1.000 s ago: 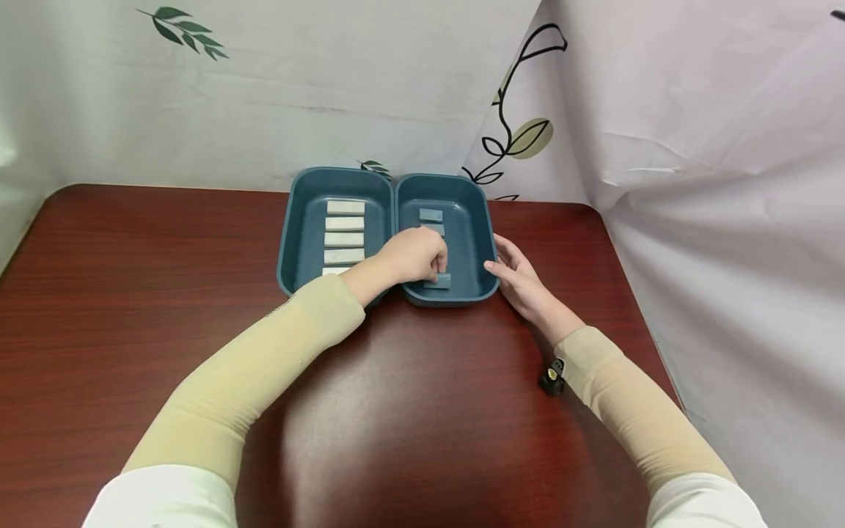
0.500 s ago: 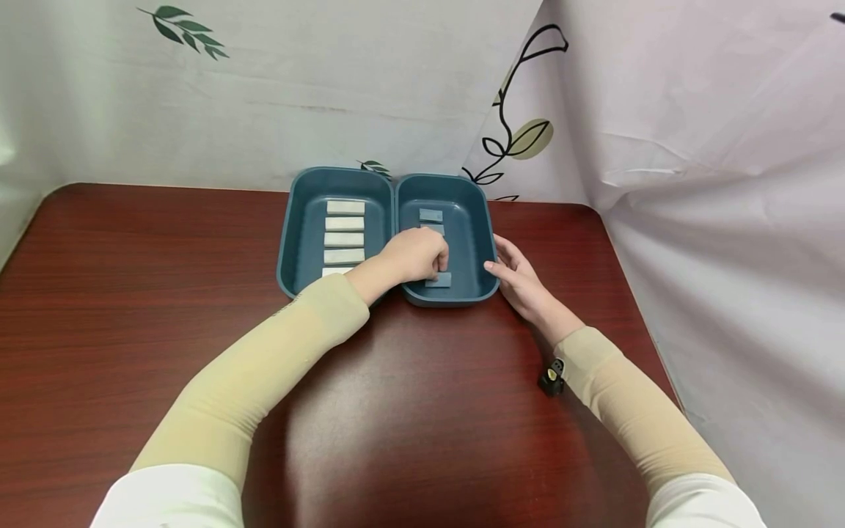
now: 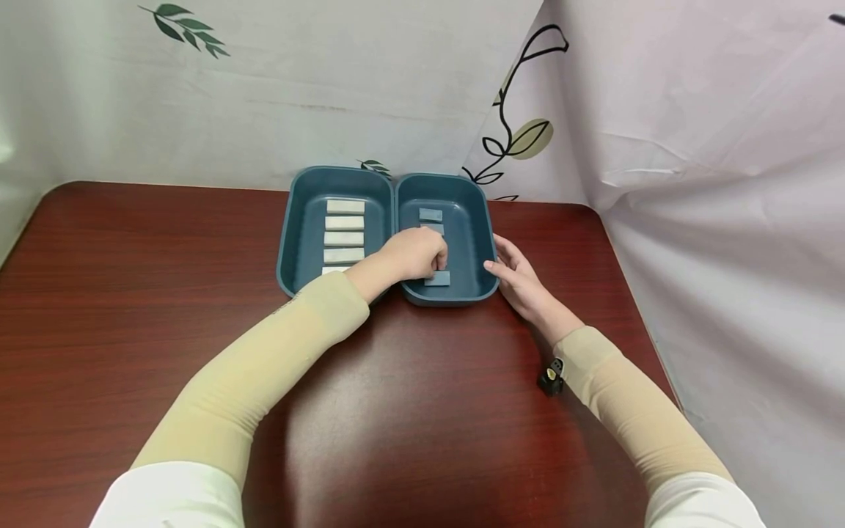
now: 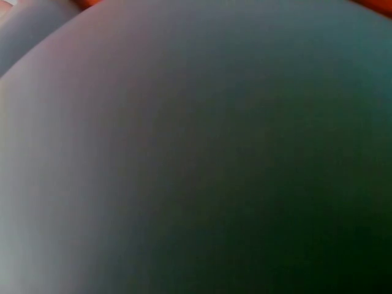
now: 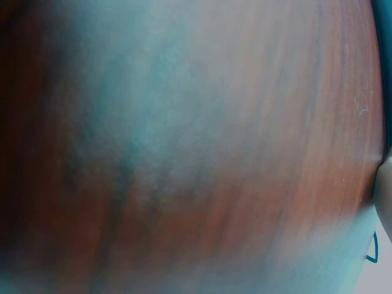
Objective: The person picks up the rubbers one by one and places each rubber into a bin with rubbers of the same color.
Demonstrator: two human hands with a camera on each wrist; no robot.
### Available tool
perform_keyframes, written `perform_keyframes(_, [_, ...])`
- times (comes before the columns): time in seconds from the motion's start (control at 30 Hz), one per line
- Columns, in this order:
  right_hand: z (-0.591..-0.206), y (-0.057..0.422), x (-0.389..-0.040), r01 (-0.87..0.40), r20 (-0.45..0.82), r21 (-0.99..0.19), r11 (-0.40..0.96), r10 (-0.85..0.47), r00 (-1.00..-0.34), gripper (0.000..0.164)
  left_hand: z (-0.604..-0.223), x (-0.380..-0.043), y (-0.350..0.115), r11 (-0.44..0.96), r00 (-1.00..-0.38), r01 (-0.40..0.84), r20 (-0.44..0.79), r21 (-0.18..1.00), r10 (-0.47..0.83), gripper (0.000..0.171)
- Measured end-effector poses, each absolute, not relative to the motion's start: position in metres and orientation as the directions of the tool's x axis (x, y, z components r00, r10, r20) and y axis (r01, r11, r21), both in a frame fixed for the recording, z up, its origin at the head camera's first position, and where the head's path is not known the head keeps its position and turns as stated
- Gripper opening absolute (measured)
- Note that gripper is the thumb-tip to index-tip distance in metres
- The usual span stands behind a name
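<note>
In the head view my left hand (image 3: 417, 253) reaches into the right blue plastic tray (image 3: 472, 286). Its fingers are bent down, and the fingertips pinch at the far side of a small blue block (image 3: 437, 279) near the tray's front. Further back, two more blue blocks lie in line, the rear one (image 3: 431, 215) in full view and the other partly behind the hand. Any blocks under the hand are hidden. My right hand (image 3: 521, 282) holds that tray's right wall, thumb over the rim and fingers outside. The left wrist view is too blurred to read.
Beside it on the left stands a second blue tray (image 3: 285, 257) with several white blocks (image 3: 344, 238) in a column. Both trays sit at the back of the brown wooden table (image 3: 422, 411), close to a patterned white cloth (image 3: 277, 95). A small black device (image 3: 551, 377) is at my right wrist.
The blue block under my left fingertips has shifted very slightly toward the back, and more of its top shows. My right hand and both trays have stayed in place.
</note>
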State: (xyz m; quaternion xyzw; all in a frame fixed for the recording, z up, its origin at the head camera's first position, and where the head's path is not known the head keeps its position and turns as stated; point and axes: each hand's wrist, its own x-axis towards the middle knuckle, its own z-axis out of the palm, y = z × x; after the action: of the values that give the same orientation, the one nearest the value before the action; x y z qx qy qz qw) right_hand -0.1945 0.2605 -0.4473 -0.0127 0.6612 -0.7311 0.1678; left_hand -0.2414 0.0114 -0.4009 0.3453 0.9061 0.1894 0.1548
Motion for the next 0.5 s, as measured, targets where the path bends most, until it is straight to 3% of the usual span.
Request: perform_keyframes(0.5, [-0.4470,0.2607,-0.1943,0.227,-0.202,-0.972,-0.066,-0.264,-0.943,0.066,-0.3991,-0.2396,0.0096,0.688,-0.707,0.578,-0.153,0.438,0.691,0.018])
